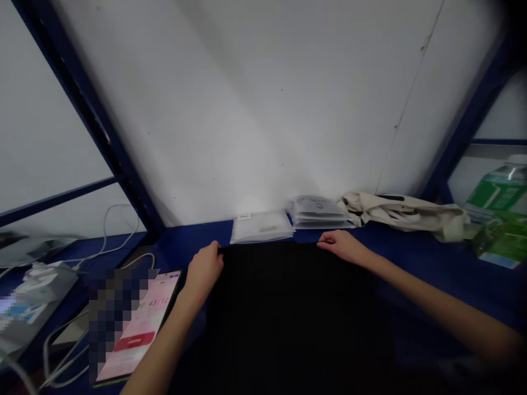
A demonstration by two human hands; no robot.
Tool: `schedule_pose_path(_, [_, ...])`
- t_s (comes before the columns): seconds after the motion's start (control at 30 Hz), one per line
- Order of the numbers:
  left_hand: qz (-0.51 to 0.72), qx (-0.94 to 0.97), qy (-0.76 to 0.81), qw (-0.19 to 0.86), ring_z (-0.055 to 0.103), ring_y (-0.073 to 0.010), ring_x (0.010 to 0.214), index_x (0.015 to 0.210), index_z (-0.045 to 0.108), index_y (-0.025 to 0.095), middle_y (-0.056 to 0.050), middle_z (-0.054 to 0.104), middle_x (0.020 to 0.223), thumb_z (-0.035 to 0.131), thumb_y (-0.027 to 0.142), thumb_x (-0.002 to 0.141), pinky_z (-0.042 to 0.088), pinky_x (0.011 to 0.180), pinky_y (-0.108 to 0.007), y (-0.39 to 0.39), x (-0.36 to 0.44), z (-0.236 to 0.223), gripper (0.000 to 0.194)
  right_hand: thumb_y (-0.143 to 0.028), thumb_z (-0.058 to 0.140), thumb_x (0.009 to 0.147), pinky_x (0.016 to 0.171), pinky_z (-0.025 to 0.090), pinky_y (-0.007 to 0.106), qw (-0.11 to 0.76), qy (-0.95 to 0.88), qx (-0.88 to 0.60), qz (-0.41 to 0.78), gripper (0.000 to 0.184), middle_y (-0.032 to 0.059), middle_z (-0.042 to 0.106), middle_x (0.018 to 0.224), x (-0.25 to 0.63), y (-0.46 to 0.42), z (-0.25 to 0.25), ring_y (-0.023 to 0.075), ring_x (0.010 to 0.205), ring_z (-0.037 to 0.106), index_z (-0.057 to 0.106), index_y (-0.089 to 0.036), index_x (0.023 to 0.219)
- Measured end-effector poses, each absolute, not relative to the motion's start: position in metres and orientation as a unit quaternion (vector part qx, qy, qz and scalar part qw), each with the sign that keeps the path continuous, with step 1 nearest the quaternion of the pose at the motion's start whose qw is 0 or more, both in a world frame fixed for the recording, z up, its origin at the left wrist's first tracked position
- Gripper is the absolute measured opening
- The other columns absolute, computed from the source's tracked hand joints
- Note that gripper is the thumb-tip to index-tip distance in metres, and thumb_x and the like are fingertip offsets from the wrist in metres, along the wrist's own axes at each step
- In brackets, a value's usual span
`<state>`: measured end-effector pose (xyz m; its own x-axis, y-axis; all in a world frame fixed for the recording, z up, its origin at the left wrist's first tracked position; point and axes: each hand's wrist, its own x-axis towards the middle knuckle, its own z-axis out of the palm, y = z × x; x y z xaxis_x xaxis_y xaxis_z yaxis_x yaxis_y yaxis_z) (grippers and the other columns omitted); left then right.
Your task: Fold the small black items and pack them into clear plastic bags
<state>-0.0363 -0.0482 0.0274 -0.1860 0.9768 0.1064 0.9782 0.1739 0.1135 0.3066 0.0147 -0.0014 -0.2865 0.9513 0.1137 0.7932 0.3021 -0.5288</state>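
A large black cloth (288, 307) spreads over the blue shelf surface in front of me; its dark surface shows little detail, so I cannot tell what kind of item it is. My left hand (207, 269) is closed on its far left corner, thumb and fingers pinched together. At the far edge on the right, my right hand (340, 245) pinches the cloth between thumb and fingertips. Just beyond the cloth's far edge lie flat, clear plastic packets (263, 226), between the two hands.
A phone (142, 323) with a lit timer screen lies beside my left forearm. White cables (61, 351) and a charger (49, 280) are farther left. Along the back wall sit stacked grey packets (317, 211) and a cream cloth bag (407, 214). Green-labelled bottle (500, 189) stands far right.
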Motion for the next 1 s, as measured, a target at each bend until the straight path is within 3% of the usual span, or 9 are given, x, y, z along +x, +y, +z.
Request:
schedule_pose_path(0.13, [-0.042,-0.637,-0.769,0.028,0.06,-0.0253,0.087,0.099,0.052,0.016,-0.01,0.062,0.095,0.043,0.022,0.082,0.044,0.067,-0.031,-0.045,-0.032,0.023,0.021,-0.045,0.048,0.078,0.062,0.04,0.029,0.179,-0.783,-0.576,0.149,0.028,0.0046,0.065,0.078,0.314,0.011,-0.002,0.0204,0.073,0.059,0.062,-0.021,0.079])
schedule_pose_path(0.23, [-0.048,-0.649,-0.752,0.103,0.056,-0.0249,0.094,0.102,0.051,0.013,-0.012,0.058,0.101,0.042,0.019,0.082,0.045,0.07,-0.031,-0.047,-0.024,0.021,0.023,-0.054,0.043,0.079,0.057,0.039,0.028,0.152,-0.777,-0.589,0.164,0.039,0.0041,0.063,0.072,0.331,0.0,0.006,0.019,0.066,0.057,0.06,-0.02,0.083])
schedule_pose_path(0.33, [-0.072,-0.7,-0.697,0.14,0.051,-0.025,0.102,0.11,0.049,0.013,-0.012,0.053,0.112,0.042,0.02,0.084,0.043,0.078,-0.033,-0.048,-0.01,0.02,0.029,-0.061,0.039,0.079,0.056,0.039,0.028,0.105,-0.767,-0.589,0.232,0.045,0.0029,0.06,0.067,0.353,-0.014,0.013,0.0173,0.061,0.055,0.058,-0.02,0.078])
schedule_pose_path(0.47, [-0.074,-0.782,-0.612,0.094,0.047,-0.0258,0.108,0.113,0.05,0.014,-0.012,0.052,0.118,0.044,0.027,0.085,0.039,0.087,-0.038,-0.044,0.011,0.02,0.031,-0.061,0.043,0.077,0.053,0.037,0.026,0.043,-0.727,-0.587,0.354,0.044,0.0019,0.058,0.065,0.375,-0.032,0.013,0.0131,0.052,0.05,0.053,-0.019,0.071])
schedule_pose_path(0.67, [-0.032,-0.799,-0.598,0.057,0.054,-0.0245,0.096,0.089,0.059,0.015,-0.01,0.059,0.099,0.048,0.023,0.082,0.042,0.081,-0.036,-0.024,0.02,0.018,0.015,-0.057,0.054,0.073,0.049,0.029,0.023,0.075,-0.705,-0.548,0.444,0.04,-0.0039,0.047,0.057,0.376,-0.044,0.005,0.0087,0.049,0.041,0.044,-0.019,0.064])
schedule_pose_path(0.8, [-0.036,-0.794,-0.604,0.052,0.058,-0.0214,0.086,0.088,0.057,0.017,-0.008,0.061,0.093,0.044,0.021,0.084,0.045,0.071,-0.031,-0.016,0.013,0.014,0.015,-0.057,0.053,0.072,0.046,0.024,0.022,0.1,-0.684,-0.574,0.44,0.042,-0.0056,0.042,0.052,0.372,-0.044,0.009,0.0077,0.046,0.037,0.039,-0.019,0.06])
schedule_pose_path(0.9, [-0.044,-0.784,-0.617,0.053,0.058,-0.0208,0.083,0.089,0.056,0.017,-0.008,0.061,0.092,0.041,0.021,0.085,0.045,0.068,-0.03,-0.015,0.01,0.012,0.016,-0.057,0.054,0.071,0.046,0.025,0.022,0.111,-0.673,-0.587,0.435,0.042,-0.0049,0.043,0.051,0.372,-0.042,0.017,0.008,0.046,0.039,0.039,-0.019,0.059])
schedule_pose_path(1.0, [-0.051,-0.779,-0.622,0.059,0.057,-0.0221,0.09,0.094,0.055,0.015,-0.01,0.061,0.095,0.043,0.02,0.084,0.044,0.075,-0.032,-0.019,0.016,0.013,0.017,-0.056,0.055,0.072,0.049,0.032,0.022,0.141,-0.658,-0.593,0.442,0.039,-0.0029,0.049,0.058,0.37,-0.043,0.027,0.0109,0.054,0.049,0.043,-0.02,0.063])
